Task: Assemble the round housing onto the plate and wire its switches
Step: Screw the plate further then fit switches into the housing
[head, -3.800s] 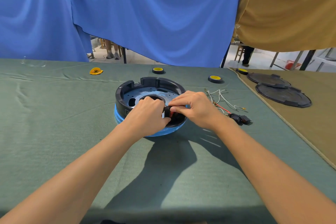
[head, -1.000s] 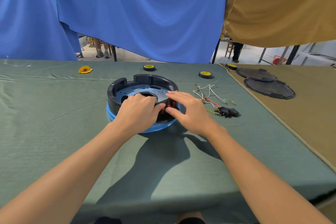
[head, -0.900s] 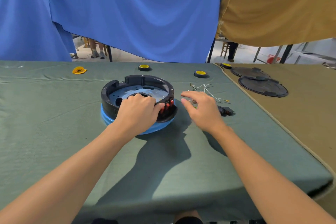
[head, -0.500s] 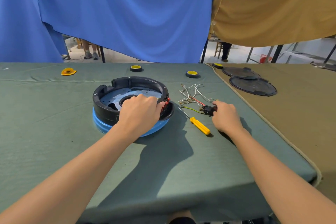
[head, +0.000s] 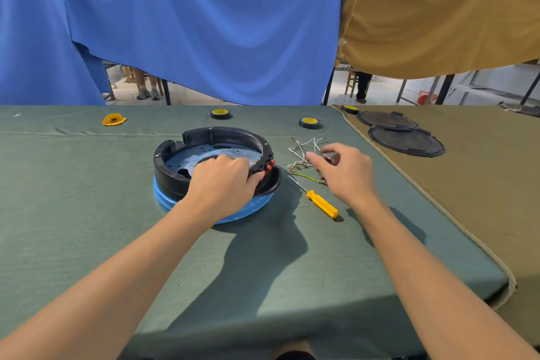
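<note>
The round black housing (head: pixel 169 181) sits in the middle of the green table (head: pixel 87 213). It rests on a blue dish (head: pixel 257 207) that peeks out only at the near edge. Inside the housing lies a pale plate (head: pixel 187 156) with holes, and the left hand (head: pixel 222 184) covers part of it. That hand curls its fingers over the near rim of the housing and grips it, with the thumb beside the red switches (head: pixel 270 166). Its fingertips are tucked inside and cannot be seen. The right hand (head: pixel 346 174) hangs over a tangle of thin wires (head: pixel 304 149) just right of the housing. Its fingers are bent and a bit of red shows between them. I cannot tell if it holds anything, because the hand hides what is under it. A screwdriver (head: pixel 321 204) with a yellow handle lies between the housing and the right arm. Two black lids (head: pixel 406 143) lie on the brown table (head: pixel 482 199) to the right, one partly behind the other.
</note>
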`<state>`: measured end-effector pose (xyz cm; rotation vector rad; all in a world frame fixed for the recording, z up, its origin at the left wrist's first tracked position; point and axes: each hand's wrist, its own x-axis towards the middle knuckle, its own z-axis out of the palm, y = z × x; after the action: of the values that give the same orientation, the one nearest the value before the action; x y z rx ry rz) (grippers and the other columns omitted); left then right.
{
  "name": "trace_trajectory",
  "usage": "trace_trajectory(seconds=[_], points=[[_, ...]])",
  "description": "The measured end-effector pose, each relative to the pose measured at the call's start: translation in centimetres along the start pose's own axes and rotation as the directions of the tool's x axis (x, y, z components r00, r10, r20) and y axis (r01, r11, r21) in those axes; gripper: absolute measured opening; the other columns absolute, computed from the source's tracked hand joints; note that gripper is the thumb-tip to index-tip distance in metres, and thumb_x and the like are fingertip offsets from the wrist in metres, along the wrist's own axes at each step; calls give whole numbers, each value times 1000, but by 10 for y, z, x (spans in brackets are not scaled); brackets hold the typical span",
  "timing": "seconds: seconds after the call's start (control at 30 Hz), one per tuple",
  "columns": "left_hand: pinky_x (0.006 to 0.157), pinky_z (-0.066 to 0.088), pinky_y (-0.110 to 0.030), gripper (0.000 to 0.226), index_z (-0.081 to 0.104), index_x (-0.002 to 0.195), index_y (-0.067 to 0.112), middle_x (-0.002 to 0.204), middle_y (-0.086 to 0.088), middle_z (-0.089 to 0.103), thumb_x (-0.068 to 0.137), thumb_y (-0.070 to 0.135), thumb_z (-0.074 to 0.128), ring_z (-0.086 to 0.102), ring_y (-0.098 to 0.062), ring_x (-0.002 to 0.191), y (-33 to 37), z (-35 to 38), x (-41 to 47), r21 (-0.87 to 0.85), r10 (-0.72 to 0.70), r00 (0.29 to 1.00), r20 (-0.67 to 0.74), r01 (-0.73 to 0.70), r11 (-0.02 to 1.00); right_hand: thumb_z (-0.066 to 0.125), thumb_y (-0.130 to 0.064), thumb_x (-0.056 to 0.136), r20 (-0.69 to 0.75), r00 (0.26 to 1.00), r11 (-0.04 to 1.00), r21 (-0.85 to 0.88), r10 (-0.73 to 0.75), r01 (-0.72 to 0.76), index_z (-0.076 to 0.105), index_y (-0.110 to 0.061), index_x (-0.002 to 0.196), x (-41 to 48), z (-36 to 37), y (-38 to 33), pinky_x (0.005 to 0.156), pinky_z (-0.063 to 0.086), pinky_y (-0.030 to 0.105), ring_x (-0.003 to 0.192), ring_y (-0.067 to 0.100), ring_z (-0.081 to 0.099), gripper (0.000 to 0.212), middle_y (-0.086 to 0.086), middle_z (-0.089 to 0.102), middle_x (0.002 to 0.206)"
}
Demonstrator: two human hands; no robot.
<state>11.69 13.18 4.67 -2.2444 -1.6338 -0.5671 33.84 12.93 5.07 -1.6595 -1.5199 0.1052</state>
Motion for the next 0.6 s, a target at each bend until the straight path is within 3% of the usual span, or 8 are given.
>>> trace_trajectory(seconds=[0.13, 0.23, 0.33, 0.43, 0.5, 0.53, 0.6], points=[[51, 28, -32, 40, 54, 82, 20, 74, 4, 61, 98, 55, 44, 57, -23, 72, -9, -2, -7, -63, 33, 999, 12, -33, 997, 67, -51, 85, 226, 972, 934, 331, 60, -135, 73, -23, 75, -13, 17, -25, 60, 45, 26, 59, 4, 56, 30, -11, 66, 62], [60, 33, -34, 33, 58, 89, 19, 82, 3, 66, 97, 51, 49, 59, -24, 79, -19, -4, -11, -119, 74, 997, 26, -70, 990, 71, -46, 84, 376, 924, 819, 505, 75, -272, 70, -18, 69, -23, 26, -40, 49, 35, 18, 49, 6, 44, 31, -7, 61, 58], [65, 40, -36, 32, 62, 94, 17, 88, 2, 67, 97, 48, 51, 58, -24, 84, -30, -6, -13, -168, 95, 993, 69, -82, 982, 70, -33, 88, 552, 834, 664, 621, 7, -417, 70, -11, 74, -31, 31, -48, 40, 28, 17, 47, 11, 42, 26, 5, 59, 68], [62, 34, -33, 31, 64, 94, 17, 86, 4, 65, 96, 46, 53, 54, -22, 79, -36, -8, -16, -195, 113, 990, 84, -95, 976, 67, -8, 89, 622, 777, 592, 663, -95, -459, 70, -2, 91, -37, 31, -52, 55, 50, 20, 61, 14, 61, 7, 10, 67, 79], [60, 32, -33, 31, 63, 92, 17, 82, 4, 61, 96, 46, 54, 49, -20, 76, -38, -9, -17, -212, 111, 990, 89, -90, 973, 65, 7, 85, 618, 778, 575, 679, -114, -455, 68, 0, 100, -40, 29, -51, 72, 58, 26, 76, 20, 66, 16, 16, 68, 89], [60, 32, -33, 31, 63, 92, 17, 81, 4, 60, 96, 46, 54, 48, -20, 76, -38, -9, -17, -217, 107, 990, 94, -84, 973, 65, 11, 83, 608, 785, 591, 680, -123, -434, 67, -2, 104, -41, 29, -50, 79, 59, 30, 84, 22, 67, 24, 19, 68, 97], [60, 33, -33, 30, 63, 93, 18, 82, 5, 60, 96, 46, 53, 48, -19, 76, -38, -9, -17, -220, 104, 989, 102, -79, 972, 70, 10, 80, 559, 819, 724, 618, -131, -307, 68, -9, 108, -43, 27, -48, 86, 57, 29, 92, 19, 65, 34, 16, 68, 106]])
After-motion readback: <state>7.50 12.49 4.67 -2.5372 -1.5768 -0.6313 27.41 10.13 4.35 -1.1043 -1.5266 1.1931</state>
